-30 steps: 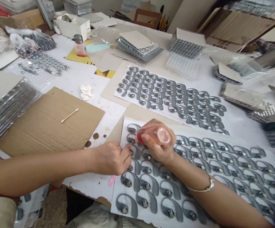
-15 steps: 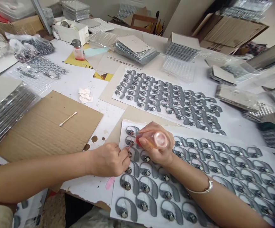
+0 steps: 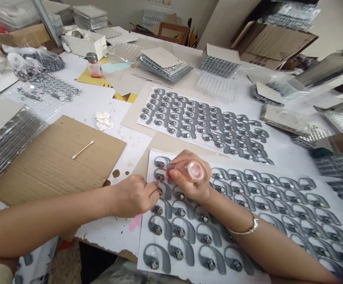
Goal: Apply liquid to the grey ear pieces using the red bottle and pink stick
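My right hand (image 3: 193, 189) is wrapped around a small translucent squeeze bottle (image 3: 186, 170). The bottle is tilted, with its pale base toward me and its reddish end down at the sheet's left columns. Beside that end, my left hand (image 3: 134, 196) has its fingers curled and its fingertips close to a grey ear-hook earphone piece (image 3: 160, 176); anything pinched in them is hidden. Rows of similar grey hooks with shiny round metal parts lie on the white sheet (image 3: 144, 252) beneath both hands. The bottle's tip is too small to make out.
A second sheet of grey hooks (image 3: 201, 118) lies farther back. On the left, a cotton swab (image 3: 83, 150) rests on a cardboard piece (image 3: 55, 161). Behind are crumpled tissue (image 3: 104, 120), a metal-capped jar (image 3: 94, 66) and stacked trays (image 3: 165, 63).
The whole view has shifted slightly, so things appear a little farther left. Both hands stay at the same corner of the sheet, and the bottle remains in my right hand.
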`<state>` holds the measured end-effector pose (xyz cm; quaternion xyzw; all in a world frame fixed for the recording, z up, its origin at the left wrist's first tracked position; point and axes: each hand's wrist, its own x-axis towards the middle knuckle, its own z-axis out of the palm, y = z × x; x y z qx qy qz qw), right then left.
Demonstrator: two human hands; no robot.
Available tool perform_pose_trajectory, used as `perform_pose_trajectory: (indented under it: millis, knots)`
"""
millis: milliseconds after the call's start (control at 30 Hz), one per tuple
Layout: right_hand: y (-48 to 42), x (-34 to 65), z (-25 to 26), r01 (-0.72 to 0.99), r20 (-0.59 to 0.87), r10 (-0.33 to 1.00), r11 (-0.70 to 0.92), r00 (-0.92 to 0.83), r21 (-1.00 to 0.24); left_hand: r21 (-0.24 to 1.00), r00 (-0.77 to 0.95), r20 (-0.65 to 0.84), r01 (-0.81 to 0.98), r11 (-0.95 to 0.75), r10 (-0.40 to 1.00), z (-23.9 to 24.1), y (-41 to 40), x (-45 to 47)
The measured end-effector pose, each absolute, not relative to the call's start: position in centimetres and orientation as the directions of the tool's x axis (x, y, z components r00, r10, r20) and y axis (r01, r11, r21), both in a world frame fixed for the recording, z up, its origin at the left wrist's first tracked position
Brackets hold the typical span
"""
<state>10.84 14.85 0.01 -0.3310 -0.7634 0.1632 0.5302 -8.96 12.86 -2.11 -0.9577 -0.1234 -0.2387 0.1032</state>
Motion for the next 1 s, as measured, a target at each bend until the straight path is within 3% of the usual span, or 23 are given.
perform_pose_trajectory:
  millis: [233,500,667,867,1000]
  knots:
    - [17.2,11.6,2.0,0.168,0.594,0.803,0.58,0.043,-0.797,-0.154,0.845,0.513,0.264,-0.952,0.151,-2.3,13.0,-9.0]
    - [20.1,12.6,2.6,-0.084,0.372,0.926,0.376,0.055,-0.923,-0.152,0.838,0.52,0.28,-0.948,0.164,-2.2,13.1,-9.2]
    - [17.1,14.1,1.9,0.033,0.285,0.959,0.285,-0.002,-0.958,-0.131,0.852,0.494,0.267,-0.955,0.17,-2.5,13.2,-9.2]
    - [13.5,14.1,1.6,0.299,0.339,0.941,0.323,-0.001,-0.898,-0.091,0.833,0.524,0.264,-0.96,0.179,-2.5,13.5,-9.4]
    - [12.9,13.3,1.5,0.369,0.459,0.886,0.45,-0.069,-0.813,-0.085,0.834,0.521,0.265,-0.96,0.184,-2.4,13.6,-9.4]
